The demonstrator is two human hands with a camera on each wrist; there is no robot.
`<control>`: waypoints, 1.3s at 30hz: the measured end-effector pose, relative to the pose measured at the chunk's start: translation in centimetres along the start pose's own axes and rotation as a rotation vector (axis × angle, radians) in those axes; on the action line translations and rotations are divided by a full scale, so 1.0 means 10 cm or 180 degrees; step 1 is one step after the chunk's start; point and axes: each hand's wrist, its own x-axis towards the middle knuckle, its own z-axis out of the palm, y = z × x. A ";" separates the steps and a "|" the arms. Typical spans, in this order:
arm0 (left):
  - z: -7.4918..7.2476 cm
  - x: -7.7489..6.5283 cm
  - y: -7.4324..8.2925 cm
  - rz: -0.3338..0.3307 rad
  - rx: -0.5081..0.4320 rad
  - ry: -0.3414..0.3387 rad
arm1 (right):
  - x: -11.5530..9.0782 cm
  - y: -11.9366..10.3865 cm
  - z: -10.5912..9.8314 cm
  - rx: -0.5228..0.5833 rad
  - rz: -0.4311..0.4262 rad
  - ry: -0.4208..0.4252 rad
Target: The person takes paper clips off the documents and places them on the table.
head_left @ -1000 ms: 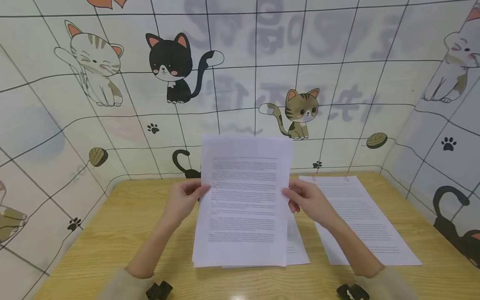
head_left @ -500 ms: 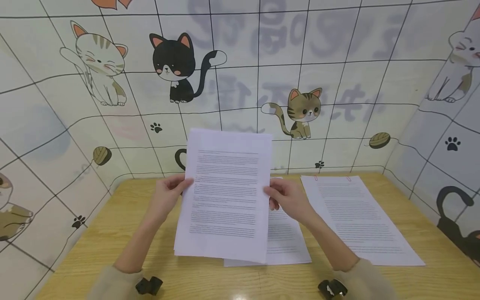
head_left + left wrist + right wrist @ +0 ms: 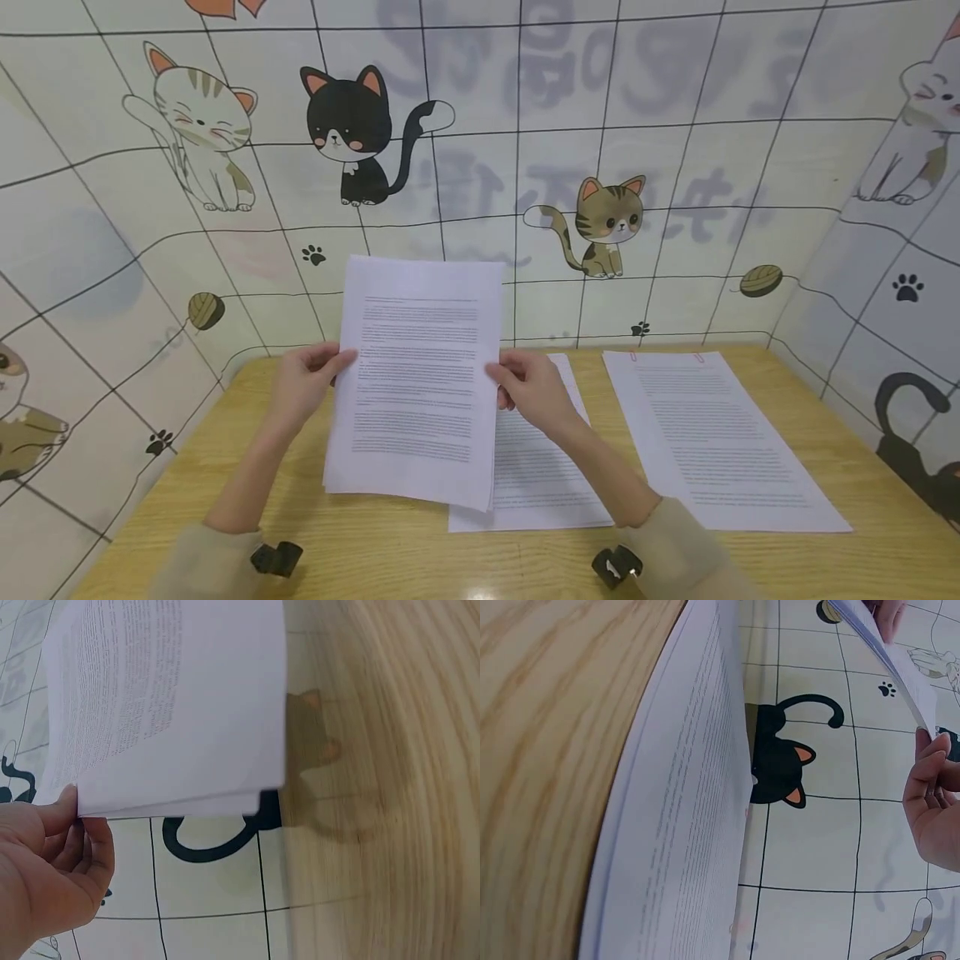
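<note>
Hands (image 3: 303, 385) (image 3: 534, 392) hold printed sheets (image 3: 416, 375); clipped pages (image 3: 727, 442) lie on the table (image 3: 375, 558)

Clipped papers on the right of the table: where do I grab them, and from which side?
I'd probably pinch the clipped papers by their long right edge, coming from the right, thumb on top: they lie flat with table showing alongside. The right sleeve covers their near left corner in the head view.
</note>
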 end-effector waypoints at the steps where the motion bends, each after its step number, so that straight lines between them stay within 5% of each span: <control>1: -0.02 0.01 -0.01 -0.0016 0.0050 0.0033 | 0.01 0.00 0.03 0.0025 0.0023 -0.0009; 13: -0.24 0.10 -0.10 -0.0151 0.0500 0.0332 | 0.23 0.04 0.41 -0.0374 0.0160 -0.0062; 26: -0.49 0.13 -0.27 -0.0610 0.0817 0.0544 | 0.40 0.01 0.84 -0.0196 0.0320 -0.0149; 39: -0.65 0.12 -0.54 -0.0622 0.0920 0.0639 | 0.42 0.03 1.26 -0.0142 0.0615 -0.0268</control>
